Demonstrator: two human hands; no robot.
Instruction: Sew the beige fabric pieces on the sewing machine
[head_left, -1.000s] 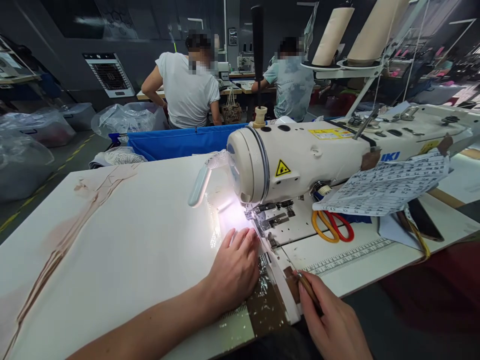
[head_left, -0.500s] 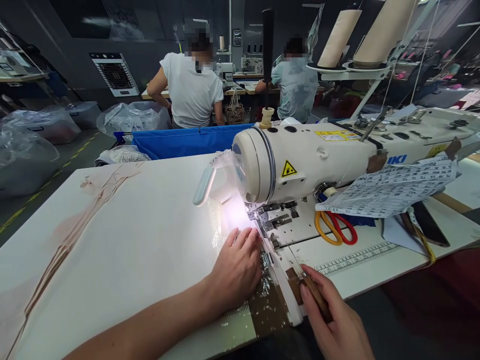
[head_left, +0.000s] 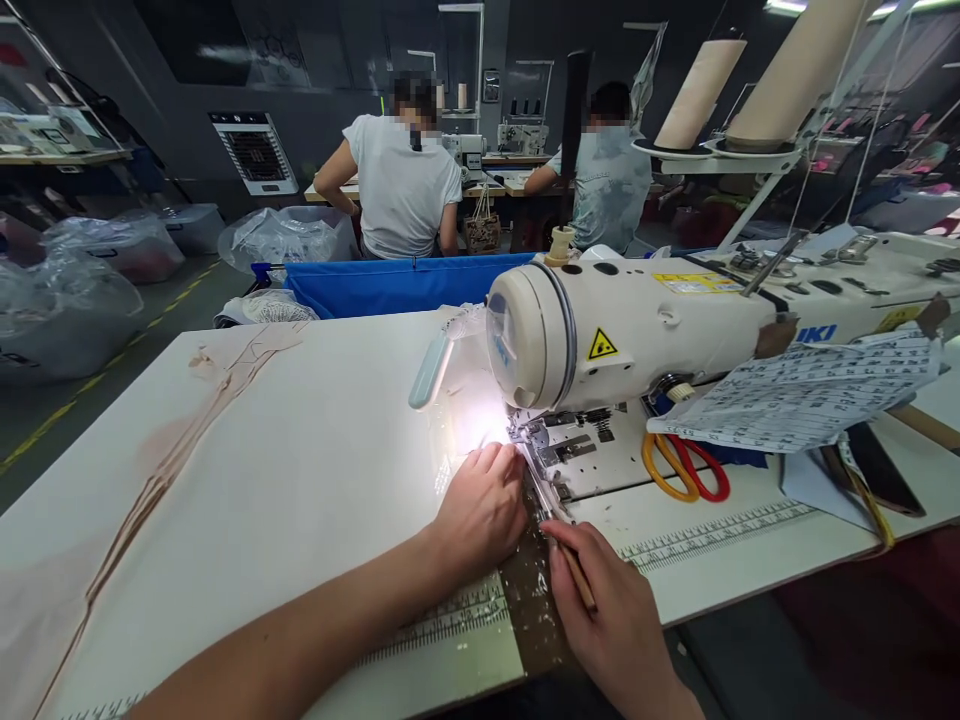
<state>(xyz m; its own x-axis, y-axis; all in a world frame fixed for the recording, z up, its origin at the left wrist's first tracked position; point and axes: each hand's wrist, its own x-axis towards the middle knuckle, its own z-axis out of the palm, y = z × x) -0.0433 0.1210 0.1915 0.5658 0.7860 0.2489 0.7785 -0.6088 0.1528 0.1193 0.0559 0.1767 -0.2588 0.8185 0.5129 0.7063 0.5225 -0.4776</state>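
Note:
My left hand (head_left: pixel 484 505) lies beside the presser foot (head_left: pixel 519 432), its fingers bent and pressed together on pale fabric (head_left: pixel 471 428) under the bright lamp. Glare and the knuckles hide the fingertips and much of the cloth. Close by on the right, my right hand (head_left: pixel 611 605) is wrapped round an awl with a wooden handle (head_left: pixel 579 578). Its thin metal shaft points up and left toward the foot, along a narrow pale strip. The tip cannot be made out. Above both hands is the white head of the sewing machine (head_left: pixel 600 330).
Scissors (head_left: pixel 682 468) with orange and red handles lie right of the needle plate. A ruler tape (head_left: pixel 712 525) runs along the table front. Printed cloth (head_left: pixel 802 390) hangs over the machine bed. Pinkish straps (head_left: pixel 157 480) lie left. Two people (head_left: pixel 409 190) sit beyond a blue cloth (head_left: pixel 397 287).
My right hand has brought the awl left and up, close to my left hand. The white strip no longer reaches the table's front edge. The view has shifted slightly left.

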